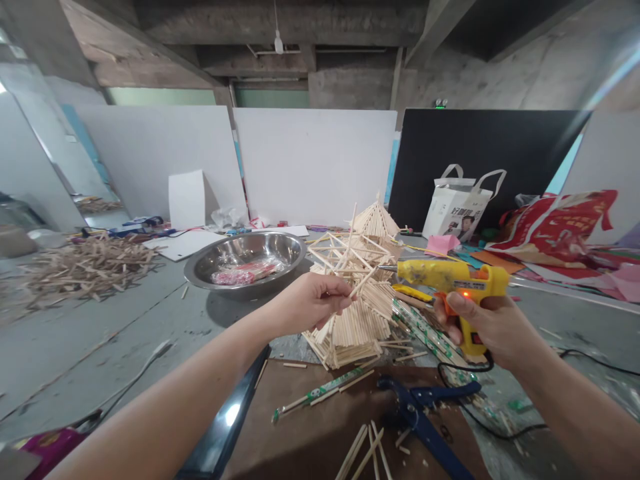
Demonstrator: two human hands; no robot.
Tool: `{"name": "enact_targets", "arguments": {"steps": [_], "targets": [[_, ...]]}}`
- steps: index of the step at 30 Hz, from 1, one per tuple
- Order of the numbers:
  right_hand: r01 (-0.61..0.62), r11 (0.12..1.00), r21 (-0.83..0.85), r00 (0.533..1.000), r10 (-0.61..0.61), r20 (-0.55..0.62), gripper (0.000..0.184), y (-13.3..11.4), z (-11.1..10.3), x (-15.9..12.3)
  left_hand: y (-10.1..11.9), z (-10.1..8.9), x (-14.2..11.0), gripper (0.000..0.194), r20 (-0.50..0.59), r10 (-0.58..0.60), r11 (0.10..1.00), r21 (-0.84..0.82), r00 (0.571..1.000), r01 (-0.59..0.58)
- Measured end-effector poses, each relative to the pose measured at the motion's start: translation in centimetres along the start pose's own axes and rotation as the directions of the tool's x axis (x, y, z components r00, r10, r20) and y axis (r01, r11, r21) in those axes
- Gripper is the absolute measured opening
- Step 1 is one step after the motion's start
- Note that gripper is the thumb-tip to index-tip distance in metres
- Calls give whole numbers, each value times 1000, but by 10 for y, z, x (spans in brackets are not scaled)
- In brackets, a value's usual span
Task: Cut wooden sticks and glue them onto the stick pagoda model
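My left hand (315, 300) pinches a thin wooden stick (364, 280) between thumb and fingers, in front of a model building (357, 320) made of many such sticks. In my right hand (475, 313) is a yellow hot glue gun (445, 275), its small light glowing orange-red. The gun's metal nozzle points left and lies close to the upper end of the held stick; whether they touch I cannot tell. Behind, a pointed stick roof (376, 220) rises from the model. My fingers are closed round the gun's handle and near its trigger.
A steel basin (245, 260) with wrapped packets stands left of the model. Blue cutting pliers (425, 420), loose sticks (363, 457) and a wrapped chopstick packet (320, 390) lie on a brown mat (290, 427). A stick pile (90, 270) is far left; a white bag (457, 207) stands right.
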State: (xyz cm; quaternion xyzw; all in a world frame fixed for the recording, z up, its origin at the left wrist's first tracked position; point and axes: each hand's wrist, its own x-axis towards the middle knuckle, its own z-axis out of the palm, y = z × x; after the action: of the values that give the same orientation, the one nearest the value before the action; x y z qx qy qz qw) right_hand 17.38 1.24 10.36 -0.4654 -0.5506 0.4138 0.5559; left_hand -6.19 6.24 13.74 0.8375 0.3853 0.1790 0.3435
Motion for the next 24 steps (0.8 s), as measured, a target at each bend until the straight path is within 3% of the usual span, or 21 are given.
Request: {"name": "enact_targets", "arguments": {"steps": [8,11,15,18,21,24], "targets": [[-11,1000,0,1000,11,-6,31,4,-4,3,-2,2,-1,25,38,-28,999,-41,999,29],[-7,1000,-8,999,7,-32,31,8,-14,10,1,-1,-2,24,36,-32,996,-83,999,34],[-108,993,38,989,111,-95,31,22,-37,29,4,-9,-3,21,-30,-84,985,-153,996,78],[-223,971,87,918,240,-316,29,45,-59,44,3,-16,-1,20,-92,-161,971,-193,983,141],[-374,924,77,862,377,-339,29,75,-80,56,1,-22,3,21,-157,-206,963,-208,966,172],[-423,905,42,843,409,-350,30,103,-96,60,1,-28,9,22,-230,-238,963,-183,944,198]]}}
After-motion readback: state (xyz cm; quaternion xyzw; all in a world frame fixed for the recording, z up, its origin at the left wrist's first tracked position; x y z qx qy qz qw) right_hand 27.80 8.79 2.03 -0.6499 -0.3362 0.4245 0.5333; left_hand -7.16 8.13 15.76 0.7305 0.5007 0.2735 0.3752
